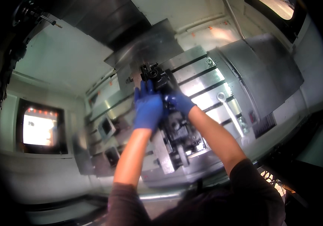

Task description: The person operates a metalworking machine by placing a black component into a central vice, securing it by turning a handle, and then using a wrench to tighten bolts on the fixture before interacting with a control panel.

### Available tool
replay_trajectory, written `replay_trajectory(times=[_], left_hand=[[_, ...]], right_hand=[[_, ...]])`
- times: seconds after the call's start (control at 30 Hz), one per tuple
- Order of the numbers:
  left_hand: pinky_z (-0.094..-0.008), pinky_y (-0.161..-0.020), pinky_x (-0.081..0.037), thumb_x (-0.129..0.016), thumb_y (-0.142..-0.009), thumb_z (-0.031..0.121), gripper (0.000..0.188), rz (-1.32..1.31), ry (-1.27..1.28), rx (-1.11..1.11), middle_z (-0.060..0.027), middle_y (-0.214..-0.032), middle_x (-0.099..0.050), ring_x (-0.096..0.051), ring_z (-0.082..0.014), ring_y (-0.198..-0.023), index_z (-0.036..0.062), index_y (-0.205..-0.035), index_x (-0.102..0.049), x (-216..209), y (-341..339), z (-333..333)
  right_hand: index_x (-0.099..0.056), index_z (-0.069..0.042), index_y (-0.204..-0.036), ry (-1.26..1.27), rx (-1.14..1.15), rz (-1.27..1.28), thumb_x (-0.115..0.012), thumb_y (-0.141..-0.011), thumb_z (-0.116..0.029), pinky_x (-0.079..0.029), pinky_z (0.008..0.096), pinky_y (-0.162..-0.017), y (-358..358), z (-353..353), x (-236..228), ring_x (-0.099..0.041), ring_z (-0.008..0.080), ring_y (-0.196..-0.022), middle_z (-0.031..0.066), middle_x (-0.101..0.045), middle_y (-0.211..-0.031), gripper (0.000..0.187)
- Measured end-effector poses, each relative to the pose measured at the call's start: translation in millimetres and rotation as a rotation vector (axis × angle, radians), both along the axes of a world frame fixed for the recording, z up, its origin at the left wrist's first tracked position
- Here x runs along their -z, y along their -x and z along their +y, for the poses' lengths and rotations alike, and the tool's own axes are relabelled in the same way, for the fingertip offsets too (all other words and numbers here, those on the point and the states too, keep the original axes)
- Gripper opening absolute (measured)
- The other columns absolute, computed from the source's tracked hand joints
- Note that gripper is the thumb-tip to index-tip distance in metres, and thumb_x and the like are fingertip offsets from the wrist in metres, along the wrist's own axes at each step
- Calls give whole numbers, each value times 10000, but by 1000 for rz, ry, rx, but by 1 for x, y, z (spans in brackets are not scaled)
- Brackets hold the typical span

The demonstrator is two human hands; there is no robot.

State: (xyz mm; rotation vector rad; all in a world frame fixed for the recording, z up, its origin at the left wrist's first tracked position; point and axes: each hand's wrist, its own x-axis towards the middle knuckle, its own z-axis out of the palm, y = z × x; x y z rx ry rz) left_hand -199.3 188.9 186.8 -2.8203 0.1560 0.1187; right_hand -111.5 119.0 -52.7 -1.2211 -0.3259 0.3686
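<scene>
A dark machine vise [178,130] runs lengthwise across the middle of a slotted metal machine table [197,90]. My left hand [148,109], in a blue glove, lies along its left side with fingers stretched forward toward the black far jaw [154,73]. My right hand [180,102], gloved the same, is close beside it over the middle of the vise. The right fingers are curled inward; what they hold, if anything, is hidden. To the right of that hand, a long silver wrench [232,116] with a ring end rests on the table.
Square metal blocks [107,128] sit on the table's left part. A sloped metal cover [261,71] rises on the right. At the upper left hangs a tool holder with a drill bit [56,24]. A window [40,127] is in the left wall.
</scene>
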Motion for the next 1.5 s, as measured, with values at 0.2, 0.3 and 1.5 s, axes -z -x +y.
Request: replay_trajectory(times=[0.2,0.3,1.5], left_hand=[[-547,-1154,-107,-504,-889,296,512,162,-14,-195,-145,-1576,-167,-152,-386,-1442,175,-1385,-475,18,-29,-19],[-542,-1165,-93,-635,-825,327,698,203,-14,-307,-124,-1589,-122,-154,-399,-1440,146,-1453,-389,26,-23,5],[-515,-1159,-135,-575,-860,292,545,147,186,-295,-184,-1578,-115,-96,-396,-1453,216,-1391,-482,3,-21,-23]], right_hand=[[-658,-26,-1045,289,-53,-297,-641,-874,-207,-500,341,-737,-9,-10,5,-645,259,-840,180,-673,-960,250],[-657,-29,-1058,188,-90,-457,-631,-884,-211,-507,332,-746,29,-35,-67,-641,261,-852,176,-663,-1017,253],[-618,-41,-999,315,11,-862,-671,-841,-301,-511,375,-716,25,-79,-73,-641,284,-758,148,-650,-818,309]])
